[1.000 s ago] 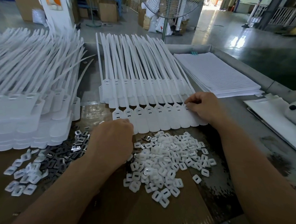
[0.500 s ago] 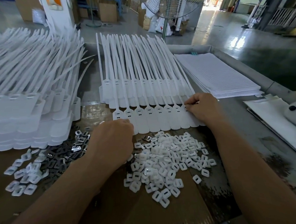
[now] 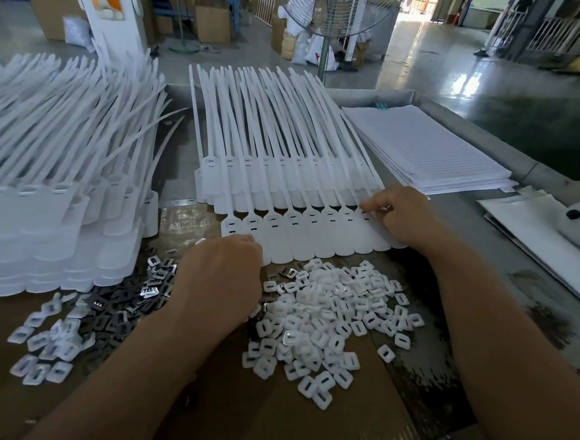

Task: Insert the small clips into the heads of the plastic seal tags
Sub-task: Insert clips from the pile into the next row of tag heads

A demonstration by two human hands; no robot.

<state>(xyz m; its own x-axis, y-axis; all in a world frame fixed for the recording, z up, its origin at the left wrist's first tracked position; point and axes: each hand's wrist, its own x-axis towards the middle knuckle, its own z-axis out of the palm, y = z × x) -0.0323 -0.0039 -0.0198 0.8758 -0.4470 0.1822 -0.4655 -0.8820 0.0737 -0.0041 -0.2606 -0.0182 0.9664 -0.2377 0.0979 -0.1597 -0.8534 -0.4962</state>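
A clip (image 3: 389,208) is pinched by the right hand (image 3: 403,220) at the rightmost tag head (image 3: 365,215). The other heads (image 3: 292,219) are judged unfilled; the left hand (image 3: 222,279) hides its grip.

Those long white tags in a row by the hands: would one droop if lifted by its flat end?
Probably yes. The tails are long and thin, and some on the left stack already curve sideways, so expect drooping. It likely weighs little, being thin plastic. The flat head looks smooth, so it may slide when pushed.

Left grip (image 3: 220,279) knuckles-up, fingers curled under and hidden; right grip (image 3: 401,219) farther forward, fingertips pinched together.
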